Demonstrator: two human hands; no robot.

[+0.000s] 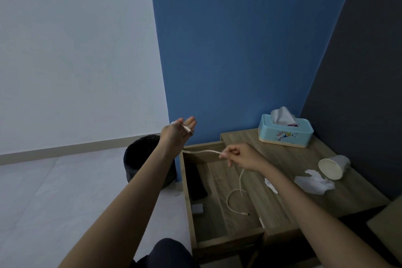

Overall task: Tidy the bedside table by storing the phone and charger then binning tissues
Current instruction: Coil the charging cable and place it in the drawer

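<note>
A white charger cable (233, 193) runs between my hands above the open drawer (217, 243) of the wooden bedside table (289, 159). My left hand (177, 131) is raised left of the drawer, holding one cable end wound around its fingers. My right hand (241, 155) pinches the cable over the drawer; the loose end dangles to the drawer floor. A dark phone (196, 183) and a grey charger plug (198, 209) lie in the drawer. Crumpled tissues (314, 183) and a smaller tissue piece (270, 185) lie on the tabletop.
A black bin (139, 159) stands on the floor left of the table. A blue tissue box (285, 131) sits at the table's back. A white paper cup (332, 166) lies on its side near the dark wall. My knee (167, 253) is below.
</note>
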